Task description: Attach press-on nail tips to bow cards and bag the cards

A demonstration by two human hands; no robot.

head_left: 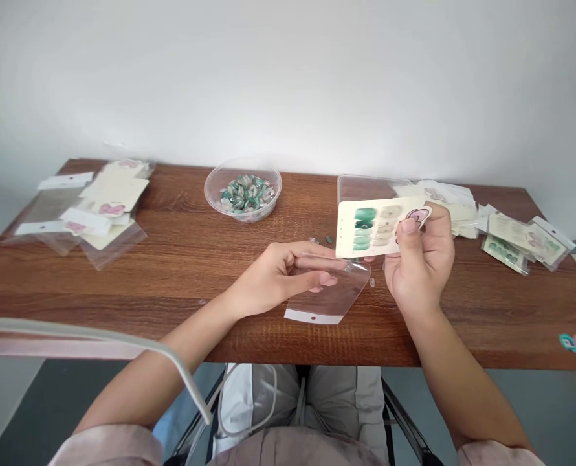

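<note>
In my right hand [421,259] is a cream card [346,226] carrying two columns of press-on nails [364,226], one green and one pale, with a pink bow print under my thumb. My left hand [288,275] grips a clear plastic bag [334,291] between thumb and fingers; its white header strip with a small hole points toward me. The card's lower left corner is just above the bag's far end. A few loose nails [372,282] lie on the table around the bag.
A round clear bowl [243,207] of loose nails stands at the back. Bags and cream cards [106,200] lie at left. A clear tray [365,188], more cards and packed nail sets [528,239] are at right. A white cable [171,356] crosses the lower left.
</note>
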